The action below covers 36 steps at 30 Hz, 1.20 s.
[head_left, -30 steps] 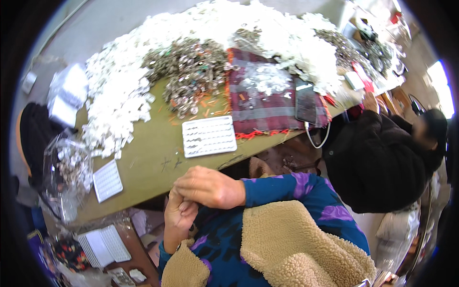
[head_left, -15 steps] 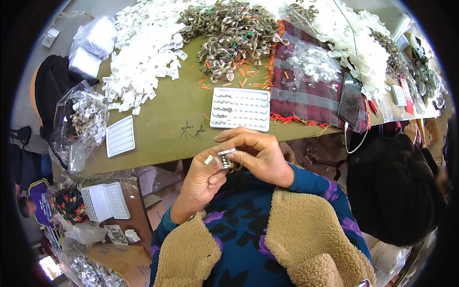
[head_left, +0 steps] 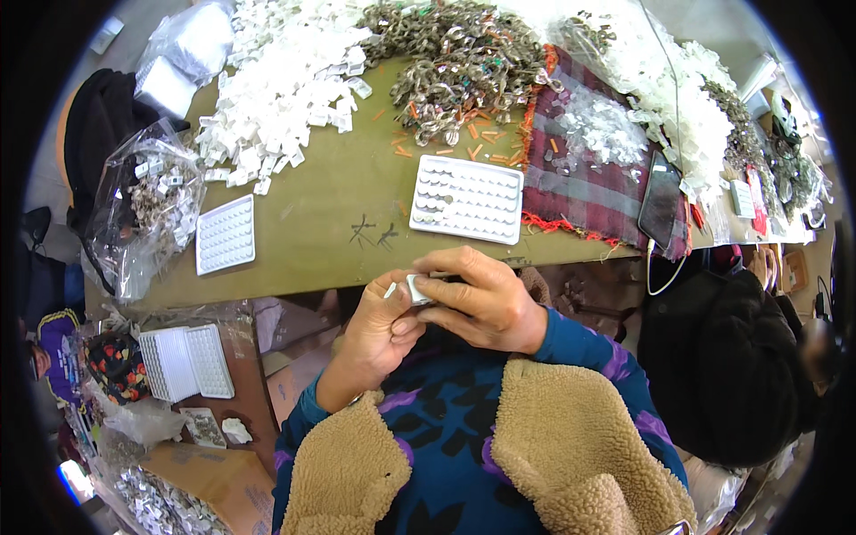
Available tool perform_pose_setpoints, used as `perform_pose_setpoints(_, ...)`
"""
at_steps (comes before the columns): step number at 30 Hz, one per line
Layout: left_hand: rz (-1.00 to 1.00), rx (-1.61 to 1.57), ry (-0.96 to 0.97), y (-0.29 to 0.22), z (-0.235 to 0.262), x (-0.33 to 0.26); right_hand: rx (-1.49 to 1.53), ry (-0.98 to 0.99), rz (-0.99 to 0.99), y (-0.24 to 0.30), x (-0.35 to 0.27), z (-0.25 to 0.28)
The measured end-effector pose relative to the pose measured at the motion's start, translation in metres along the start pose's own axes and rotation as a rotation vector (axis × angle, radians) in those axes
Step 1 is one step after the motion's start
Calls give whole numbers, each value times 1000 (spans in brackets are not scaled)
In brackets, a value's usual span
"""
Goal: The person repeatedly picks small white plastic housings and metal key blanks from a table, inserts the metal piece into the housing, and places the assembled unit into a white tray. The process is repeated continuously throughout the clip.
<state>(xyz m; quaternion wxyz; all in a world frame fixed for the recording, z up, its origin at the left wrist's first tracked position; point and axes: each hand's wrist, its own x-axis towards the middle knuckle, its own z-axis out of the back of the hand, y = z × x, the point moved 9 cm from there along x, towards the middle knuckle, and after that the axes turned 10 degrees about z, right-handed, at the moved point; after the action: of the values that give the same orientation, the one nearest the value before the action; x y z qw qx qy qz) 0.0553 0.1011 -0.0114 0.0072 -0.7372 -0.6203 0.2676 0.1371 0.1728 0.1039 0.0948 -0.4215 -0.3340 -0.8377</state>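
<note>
My left hand (head_left: pixel 376 328) and my right hand (head_left: pixel 486 301) meet just off the table's near edge, closed around a small white plastic case (head_left: pixel 416 291). Its flat white side faces up, and the fingers cover much of the rest. A second white sliver (head_left: pixel 390 290) pokes out by my left thumb; I cannot tell whether it is a separate part. Beyond my hands lies a white moulded tray (head_left: pixel 486 198) with rows of round-bottomed pockets. A few pockets on its left side hold small parts, too small to name.
Heaps of white plastic pieces (head_left: pixel 276 116) and tangled metallic strips (head_left: pixel 464 62) cover the far table (head_left: pixel 312 250), with orange bits scattered nearby. A plaid cloth (head_left: pixel 571 192) carries clear pieces and a phone (head_left: pixel 661 201). Another tray (head_left: pixel 225 236) lies left, beside a plastic bag (head_left: pixel 143 223).
The white case has turned in my fingers: its shiny inner side showed before, its flat white side now. My right fingers have shifted around it. The whole view has swung slightly.
</note>
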Motion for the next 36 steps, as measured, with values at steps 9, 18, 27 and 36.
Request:
perform_pose_setpoints(9, 167, -63, 83, 12, -12, 13, -246, -33, 300, 14, -8, 11)
perform_pose_setpoints(18, 83, 131, 24, 3, -14, 33, -722, -297, -564, -88, -73, 161)
perform_pose_setpoints(27, 58, 197, -16, 1, -16, 39, -779, -54, -486, -115, -69, 147)
perform_pose_setpoints(36, -19, 168, 5, -6, -13, 22, -64, -92, -507, -53, -31, 62)
